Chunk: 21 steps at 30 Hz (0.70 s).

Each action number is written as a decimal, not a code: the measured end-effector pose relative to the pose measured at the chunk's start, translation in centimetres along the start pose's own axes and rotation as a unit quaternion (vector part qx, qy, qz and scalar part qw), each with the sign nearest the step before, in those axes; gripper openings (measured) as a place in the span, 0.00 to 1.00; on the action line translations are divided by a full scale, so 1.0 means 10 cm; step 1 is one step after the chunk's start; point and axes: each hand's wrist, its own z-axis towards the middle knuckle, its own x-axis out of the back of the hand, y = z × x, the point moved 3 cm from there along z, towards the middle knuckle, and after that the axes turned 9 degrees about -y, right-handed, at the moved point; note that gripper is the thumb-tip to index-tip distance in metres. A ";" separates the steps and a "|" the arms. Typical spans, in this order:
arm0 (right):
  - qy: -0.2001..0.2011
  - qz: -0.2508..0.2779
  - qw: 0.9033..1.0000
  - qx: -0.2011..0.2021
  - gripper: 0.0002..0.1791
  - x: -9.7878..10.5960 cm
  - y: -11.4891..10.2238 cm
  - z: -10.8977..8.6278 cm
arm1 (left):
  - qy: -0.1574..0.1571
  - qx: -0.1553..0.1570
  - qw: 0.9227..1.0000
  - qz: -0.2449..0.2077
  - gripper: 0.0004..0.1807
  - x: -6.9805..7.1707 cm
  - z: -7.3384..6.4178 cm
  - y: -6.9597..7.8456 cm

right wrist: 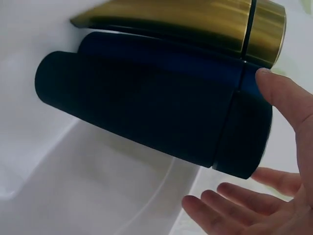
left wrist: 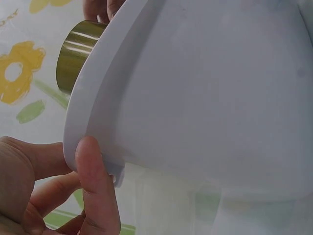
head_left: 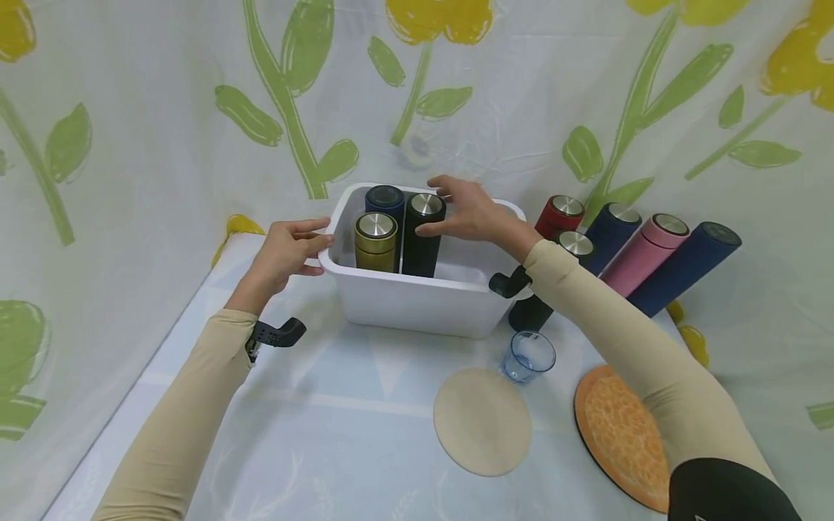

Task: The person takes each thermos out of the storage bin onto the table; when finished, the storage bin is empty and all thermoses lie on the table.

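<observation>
White tub (head_left: 410,304) first: it is best held steady, and the left hand (head_left: 280,253) pinches its left edge. Inside stand a black flask (head_left: 422,246), a blue flask (head_left: 386,197) and a gold flask (head_left: 376,247); the right hand (head_left: 469,210) has its fingers apart around the black one, unclamped, and should avoid knocking neighbours. Outside, more flasks (head_left: 641,257) crowd the tub's right side, then a beige disc (head_left: 482,423), a small glass (head_left: 531,356).
</observation>
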 end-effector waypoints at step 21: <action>-0.051 0.000 0.999 0.010 0.47 -0.12 0.08 0.23 | 0.000 0.000 1.000 0.008 0.29 -0.02 -0.01 -0.01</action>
